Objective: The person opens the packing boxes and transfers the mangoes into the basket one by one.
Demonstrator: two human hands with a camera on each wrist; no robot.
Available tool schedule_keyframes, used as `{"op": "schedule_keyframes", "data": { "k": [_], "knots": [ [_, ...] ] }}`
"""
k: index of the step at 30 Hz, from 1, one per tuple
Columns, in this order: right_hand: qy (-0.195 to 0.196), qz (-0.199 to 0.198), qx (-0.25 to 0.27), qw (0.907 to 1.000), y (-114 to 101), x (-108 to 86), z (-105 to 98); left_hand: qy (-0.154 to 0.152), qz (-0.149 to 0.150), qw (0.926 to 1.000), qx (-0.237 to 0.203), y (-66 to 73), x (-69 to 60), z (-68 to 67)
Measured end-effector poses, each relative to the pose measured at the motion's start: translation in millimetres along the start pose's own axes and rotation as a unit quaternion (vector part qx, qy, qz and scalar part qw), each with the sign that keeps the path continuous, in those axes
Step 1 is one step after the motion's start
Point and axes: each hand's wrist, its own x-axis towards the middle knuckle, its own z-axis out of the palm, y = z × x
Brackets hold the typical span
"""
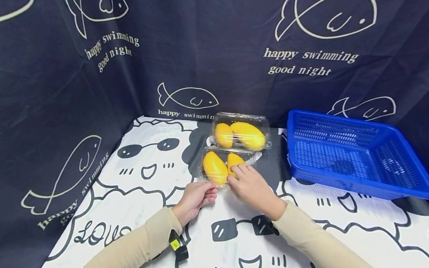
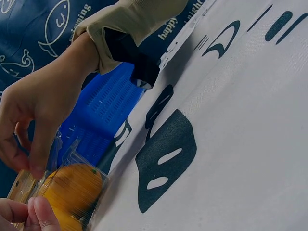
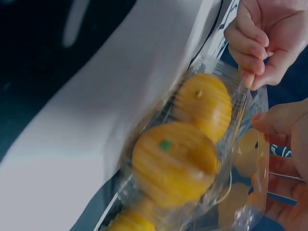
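Observation:
Two yellow mangoes [image 1: 215, 168] lie in a clear plastic clamshell box [image 1: 204, 176] in front of me. My left hand [image 1: 196, 200] pinches the box's near edge between thumb and fingertips, also visible in the right wrist view. At the right side, my right hand [image 1: 252, 189] has its thumb and fingers around the lid's rim [image 3: 263, 173], partly covering one mango. Whether the lid is latched I cannot tell. Close behind stands a second clear box [image 1: 267, 143] with two more mangoes [image 1: 248, 135].
A blue perforated plastic basket [image 1: 362, 191] stands at the back right, beside the boxes. The table is covered by a white cloth [image 1: 145, 226] with black cartoon drawings. A dark curtain [image 1: 205, 65] with fish drawings hangs behind and at the left.

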Motion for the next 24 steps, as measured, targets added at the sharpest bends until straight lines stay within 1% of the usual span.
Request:
{"op": "schedule_keyframes", "data": {
  "k": [6,12,16,20,24],
  "knots": [
    [-0.004,-0.001,-0.007,1.0,-6,6.3,8,-0.007,-0.001,0.9999,0.009,0.5,0.9,-1.2],
    [-0.01,-0.018,-0.025,0.9995,-11,13.3,15,-0.006,0.007,1.0,-0.004,1.8,-0.4,-1.2],
    [0.001,-0.023,-0.031,0.9993,-16,17.9,20,-0.005,0.009,0.9999,0.002,1.3,-0.7,-1.2],
    [0.015,-0.022,-0.04,0.9988,-19,21.3,23,-0.007,0.01,0.9998,0.018,-1.4,0.7,-2.6],
    [0.03,-0.021,-0.038,0.9986,-20,21.7,23,-0.001,0.012,0.9996,0.025,-4.9,2.5,-2.5]
  ]
}}
